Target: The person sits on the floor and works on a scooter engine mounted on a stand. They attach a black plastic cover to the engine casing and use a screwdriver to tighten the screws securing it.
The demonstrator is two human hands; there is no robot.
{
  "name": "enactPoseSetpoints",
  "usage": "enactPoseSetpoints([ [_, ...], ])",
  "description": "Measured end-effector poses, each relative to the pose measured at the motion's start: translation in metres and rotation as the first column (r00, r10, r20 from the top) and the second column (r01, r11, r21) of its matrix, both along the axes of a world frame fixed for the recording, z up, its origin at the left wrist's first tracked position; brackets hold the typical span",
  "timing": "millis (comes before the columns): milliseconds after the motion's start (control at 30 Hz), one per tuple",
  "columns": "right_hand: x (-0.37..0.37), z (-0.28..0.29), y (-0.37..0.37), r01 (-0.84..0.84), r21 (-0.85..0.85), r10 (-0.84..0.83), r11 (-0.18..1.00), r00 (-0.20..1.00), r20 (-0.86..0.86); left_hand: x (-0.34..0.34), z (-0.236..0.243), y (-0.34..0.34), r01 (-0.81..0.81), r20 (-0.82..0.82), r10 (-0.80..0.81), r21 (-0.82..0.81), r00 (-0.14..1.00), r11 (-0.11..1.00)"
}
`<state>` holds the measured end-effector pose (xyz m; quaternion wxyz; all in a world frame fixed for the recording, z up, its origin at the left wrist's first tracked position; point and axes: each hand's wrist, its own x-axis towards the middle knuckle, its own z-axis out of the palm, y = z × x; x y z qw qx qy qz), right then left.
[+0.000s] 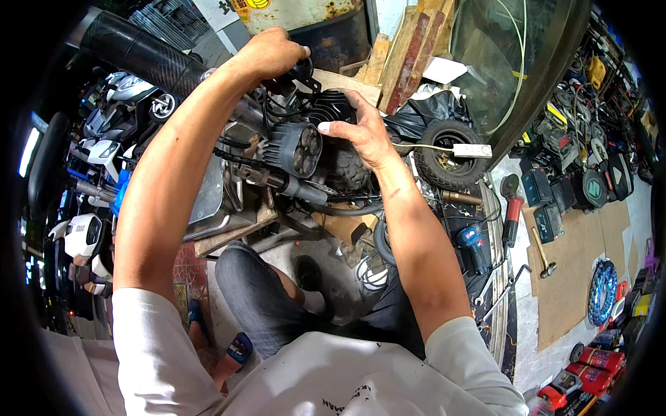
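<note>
My left hand [274, 54] reaches to the upper middle, its fingers curled round a black part [303, 71] whose kind is mostly hidden. Beside it, my right hand [364, 132] is wrapped about a black finned housing [329, 107], thumb on the near side and fingers at the far edge. Just below and left of that thumb sits a round finned lamp [302, 149] with several lenses. Dark cables run around the lamp, next to a metal tube [298, 187] of the machine.
A carbon-patterned cylinder [142, 52] juts out at upper left. Wooden boards [409, 59] lean behind my hands, near a small tyre [451, 156]. An angle grinder [512, 208], a blue power tool [473, 248] and a hammer [545, 263] lie at right. Parked scooters [100, 156] stand left.
</note>
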<state>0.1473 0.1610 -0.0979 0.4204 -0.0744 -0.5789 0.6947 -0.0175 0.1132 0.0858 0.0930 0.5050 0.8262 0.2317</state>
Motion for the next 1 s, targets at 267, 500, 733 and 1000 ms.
enactPoseSetpoints([
  [267,-0.015,-0.017,-0.003,0.137,-0.054,-0.140,0.989,0.988,-0.070,-0.003,-0.004,0.010,0.076,-0.271,-0.106,-0.121,0.957,0.990],
  [500,-0.027,-0.026,0.002,0.215,0.065,-0.211,0.974,0.975,-0.068,-0.021,-0.014,0.024,0.085,-0.308,-0.182,-0.303,0.934,0.949],
  [733,-0.014,-0.007,0.000,0.136,0.117,-0.141,0.984,0.989,0.038,-0.021,-0.017,0.023,0.152,-0.387,-0.345,-0.449,0.855,0.880],
  [1000,-0.010,-0.014,0.014,0.247,0.336,-0.294,0.909,0.951,0.097,-0.001,-0.015,0.022,0.074,-0.421,-0.263,-0.415,0.868,0.907],
])
